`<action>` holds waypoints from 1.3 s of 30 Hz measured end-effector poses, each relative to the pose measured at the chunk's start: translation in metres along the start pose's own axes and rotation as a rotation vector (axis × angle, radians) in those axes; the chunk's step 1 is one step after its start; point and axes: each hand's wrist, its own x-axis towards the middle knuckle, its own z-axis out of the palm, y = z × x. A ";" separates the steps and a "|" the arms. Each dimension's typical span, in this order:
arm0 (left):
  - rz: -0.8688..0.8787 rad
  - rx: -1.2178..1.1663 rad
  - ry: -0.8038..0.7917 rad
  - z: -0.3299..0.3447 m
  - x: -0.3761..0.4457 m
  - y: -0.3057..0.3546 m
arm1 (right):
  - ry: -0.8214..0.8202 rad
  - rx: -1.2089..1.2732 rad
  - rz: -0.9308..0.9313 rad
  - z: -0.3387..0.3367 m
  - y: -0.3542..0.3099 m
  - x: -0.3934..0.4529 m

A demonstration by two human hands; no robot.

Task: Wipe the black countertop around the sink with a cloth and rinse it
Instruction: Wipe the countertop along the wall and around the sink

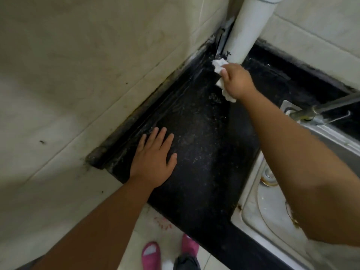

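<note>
Black bench (194, 152) in a tiled corner, sink (253, 201) at 4 o'clock. Right grip (236, 82) closed on cloth (219, 66), pushed to 12 o'clock against pipe (247, 32), likely scrubbing corner grime. Left grip (153, 162) flat, fingers spread, empty, probably bracing.

Dim, flat indoor light with a yellowish cast; its source is out of view. The black countertop (194, 152) shows faint wet glints toward its far corner (no hard glare). Soft shadow lies along its left edge against the tiled wall (78, 75). Wide-angle distortion bends the wall's tile lines away from the countertop. The whole picture is slightly soft, blurrier toward the edges.
</note>
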 end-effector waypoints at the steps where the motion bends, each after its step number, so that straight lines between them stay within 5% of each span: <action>1: 0.006 -0.005 0.005 0.000 0.000 -0.001 | -0.015 -0.022 -0.005 0.003 0.001 0.011; 6: 0.008 -0.072 0.027 0.000 -0.001 -0.001 | -0.203 -0.181 -0.008 0.034 0.020 0.046; 11: -0.005 -0.036 -0.019 -0.003 0.001 -0.001 | -0.243 -0.024 0.016 0.042 0.027 0.026; 20: -0.011 -0.045 -0.027 -0.005 -0.002 0.001 | -0.035 0.139 -0.083 0.032 -0.006 -0.174; 29: -0.002 -0.008 -0.011 -0.007 -0.008 0.005 | -0.328 0.326 -0.237 0.011 -0.074 -0.313; 32: 0.001 -0.013 -0.002 -0.006 -0.010 0.006 | -0.244 0.550 -0.080 -0.010 -0.072 -0.325; 36: 0.012 -0.013 0.005 -0.006 -0.010 0.006 | -0.248 0.433 -0.130 -0.004 -0.085 -0.328; 39: 0.020 -0.016 0.007 -0.007 -0.010 0.005 | 0.022 0.392 -0.004 -0.006 -0.074 -0.318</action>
